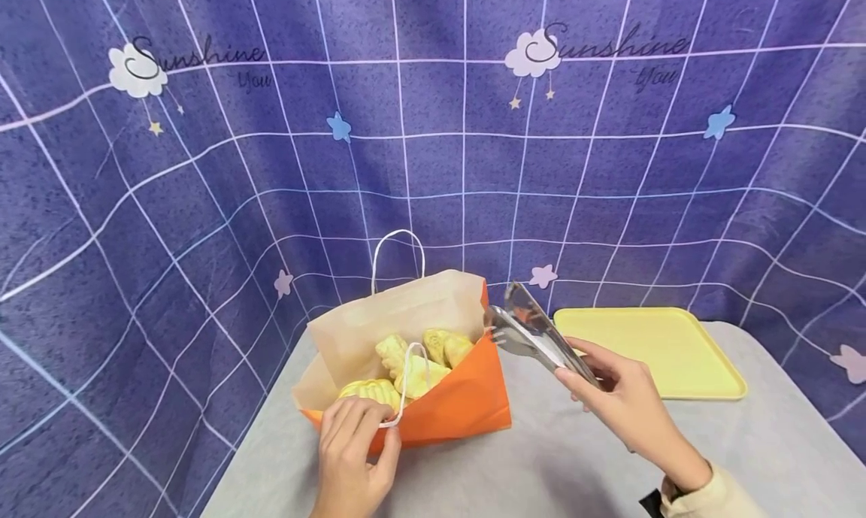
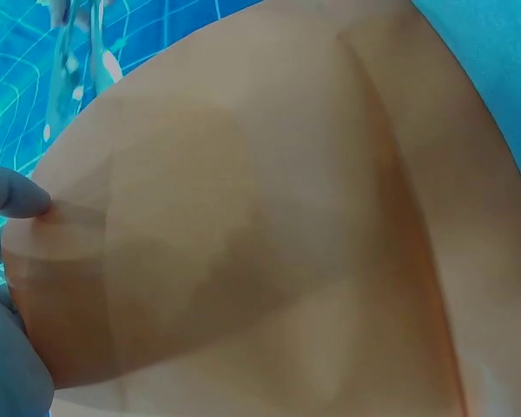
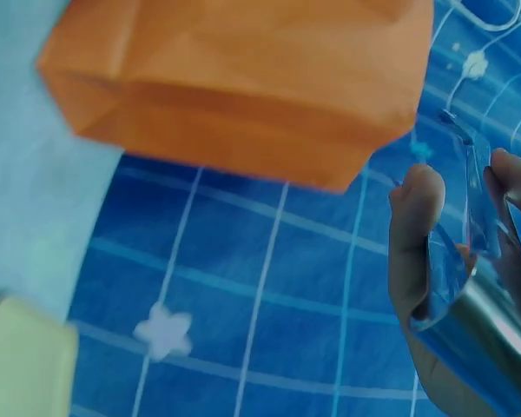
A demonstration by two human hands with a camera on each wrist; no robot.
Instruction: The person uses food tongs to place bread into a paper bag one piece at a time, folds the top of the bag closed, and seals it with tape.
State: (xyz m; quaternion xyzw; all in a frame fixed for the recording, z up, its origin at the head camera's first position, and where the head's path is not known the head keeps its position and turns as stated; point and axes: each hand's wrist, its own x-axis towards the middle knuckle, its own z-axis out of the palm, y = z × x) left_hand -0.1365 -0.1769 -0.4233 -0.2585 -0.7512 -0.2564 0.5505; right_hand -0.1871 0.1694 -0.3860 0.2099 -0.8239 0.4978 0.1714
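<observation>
An orange paper bag (image 1: 467,398) with white cord handles lies tipped on the table, its pale mouth facing up toward me. Inside are several yellow pastry-like pieces, among them a ridged one (image 1: 370,390) and a braided one (image 1: 446,345). My left hand (image 1: 355,454) pinches the bag's near rim beside the front handle; the left wrist view shows the paper (image 2: 243,217) between thumb and fingers. To the right of the bag, my right hand (image 1: 625,405) grips metal serving tongs (image 1: 541,334), raised above the table. Their tips are apart, with nothing between them.
A yellow tray (image 1: 636,345) lies at the back right of the grey-white table (image 1: 473,480). Behind and to the left hangs a purple-blue grid-patterned curtain (image 1: 433,165). The bag's back handle (image 1: 399,232) stands upright.
</observation>
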